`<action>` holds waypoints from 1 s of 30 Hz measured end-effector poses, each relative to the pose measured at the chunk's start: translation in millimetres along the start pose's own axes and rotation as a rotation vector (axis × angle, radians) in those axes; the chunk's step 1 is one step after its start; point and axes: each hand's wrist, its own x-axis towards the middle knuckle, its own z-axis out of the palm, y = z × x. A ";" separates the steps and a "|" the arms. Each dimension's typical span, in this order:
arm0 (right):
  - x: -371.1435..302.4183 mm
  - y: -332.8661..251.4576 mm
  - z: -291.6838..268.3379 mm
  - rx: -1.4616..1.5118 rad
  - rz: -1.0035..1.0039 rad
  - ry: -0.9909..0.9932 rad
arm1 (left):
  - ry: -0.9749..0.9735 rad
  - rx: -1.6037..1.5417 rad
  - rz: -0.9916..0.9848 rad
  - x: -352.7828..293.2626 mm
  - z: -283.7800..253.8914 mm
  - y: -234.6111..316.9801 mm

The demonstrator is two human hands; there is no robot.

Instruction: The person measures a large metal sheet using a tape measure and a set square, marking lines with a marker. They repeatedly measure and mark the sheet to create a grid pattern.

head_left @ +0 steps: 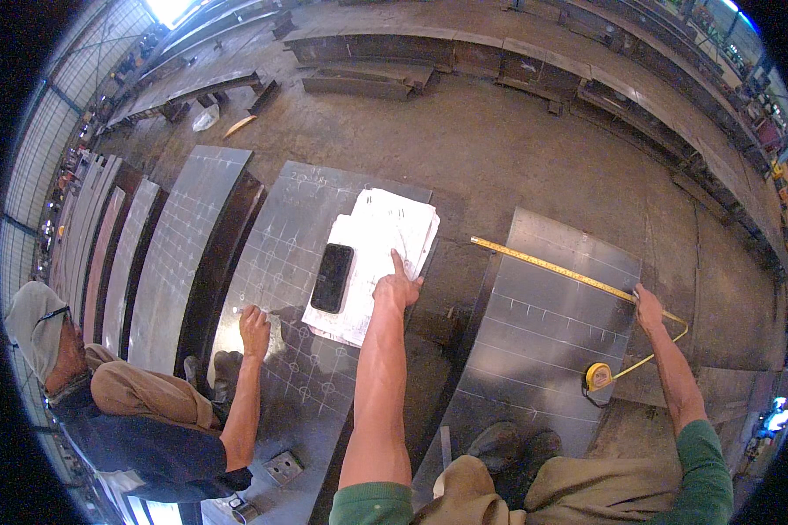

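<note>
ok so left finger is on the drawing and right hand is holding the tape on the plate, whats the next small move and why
Probably glance across to the yellow tape measure and read it at the right hand. The left hand points a forefinger at the paper sheets beside the black phone, while the tape lies stretched over the marked steel plate, its case resting lower down.

Black phone (332,277), dark screen, lying on white papers (385,236).

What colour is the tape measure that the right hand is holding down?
Yellow: the tape measure and its case, seen in the head view, under the right hand.
</note>
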 end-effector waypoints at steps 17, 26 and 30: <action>1.0 -4.7 5.1 -0.030 -0.013 -0.028 | 0.008 0.006 0.006 -0.2 3.6 -9.6; 3.9 15.7 13.6 -0.015 -0.123 0.098 | 0.076 -0.096 0.093 -17.5 6.3 -13.9; 1.8 -2.9 6.0 0.036 -0.032 0.029 | 0.106 -0.087 0.106 -12.1 11.5 -21.6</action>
